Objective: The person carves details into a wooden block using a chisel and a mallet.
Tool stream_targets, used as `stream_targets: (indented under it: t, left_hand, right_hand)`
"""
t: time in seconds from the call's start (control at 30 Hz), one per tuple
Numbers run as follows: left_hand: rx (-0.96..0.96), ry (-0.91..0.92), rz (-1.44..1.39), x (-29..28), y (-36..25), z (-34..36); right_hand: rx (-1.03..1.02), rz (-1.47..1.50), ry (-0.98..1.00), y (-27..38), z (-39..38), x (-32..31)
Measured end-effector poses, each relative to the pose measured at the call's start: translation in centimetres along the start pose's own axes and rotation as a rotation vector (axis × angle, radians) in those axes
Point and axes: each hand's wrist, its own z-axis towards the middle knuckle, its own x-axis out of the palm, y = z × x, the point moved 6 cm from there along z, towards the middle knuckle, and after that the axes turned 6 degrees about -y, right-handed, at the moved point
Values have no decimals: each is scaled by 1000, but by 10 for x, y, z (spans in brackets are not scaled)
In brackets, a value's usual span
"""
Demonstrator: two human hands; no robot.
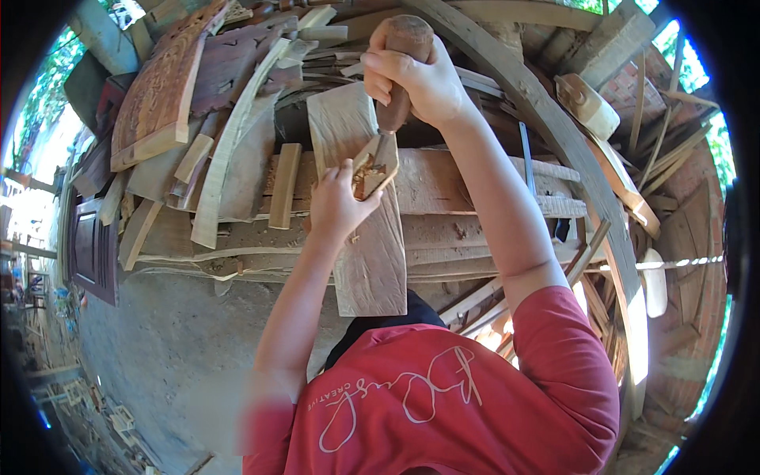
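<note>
My right hand (408, 71) is wrapped round the brown wooden handle (396, 111) of a chisel-like tool, held upright with its metal end (385, 142) down at a small wood piece (384, 182). This piece has a hollowed middle with pale shavings in it. My left hand (340, 198) grips it at the left side, against a long pale plank (364, 273) that lies crosswise over stacked boards. Where the tool's tip meets the wood is too small to make out.
Rough boards and offcuts (158, 103) are piled at left and behind. A long curved beam (546, 119) runs down the right, beside a white plastic jug (590, 107) and loose sticks. A dark panelled door (91, 249) stands at left. Dusty concrete floor (182, 340) shows below.
</note>
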Motion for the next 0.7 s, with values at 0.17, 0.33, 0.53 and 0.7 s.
stream_targets:
  t: [0.17, 0.33, 0.53, 0.7]
  left_hand:
    - [75, 36, 37, 6, 1, 3]
    - [54, 33, 33, 5, 2, 2]
    - [23, 38, 33, -2, 0, 0]
    - [45, 17, 19, -1, 2, 1]
  right_hand:
    - [20, -137, 133, -2, -3, 35]
    - [-8, -271, 26, -7, 5, 28]
    - [-62, -186, -406, 0, -5, -13]
    - [-40, -53, -677, -1, -5, -48]
